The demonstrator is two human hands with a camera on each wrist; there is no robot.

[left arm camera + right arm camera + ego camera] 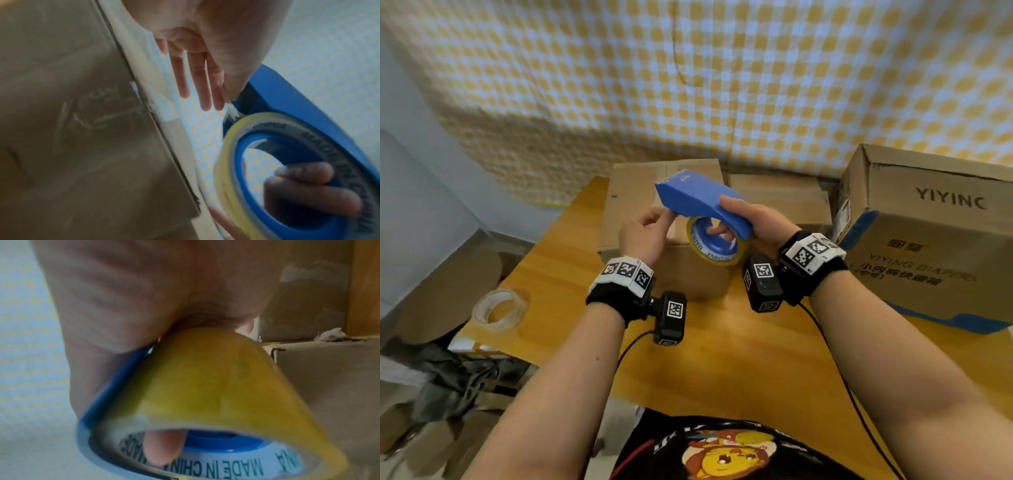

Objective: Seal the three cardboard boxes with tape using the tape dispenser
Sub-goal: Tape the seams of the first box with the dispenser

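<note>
- A person stands at a wooden table, holding a blue tape dispenser in the air above it, in front of a small cardboard box.
- The right hand wraps around the dispenser's rear, its fingers curled through the hole of the yellowish tape roll.
- The left hand pinches the loose tape end just under the dispenser's front, thumb against fingertips.
- A second, flatter box lies behind the dispenser.
- A large printed box stands at the right edge of the table.
- A clear spare tape roll lies near the table's left edge.
</note>
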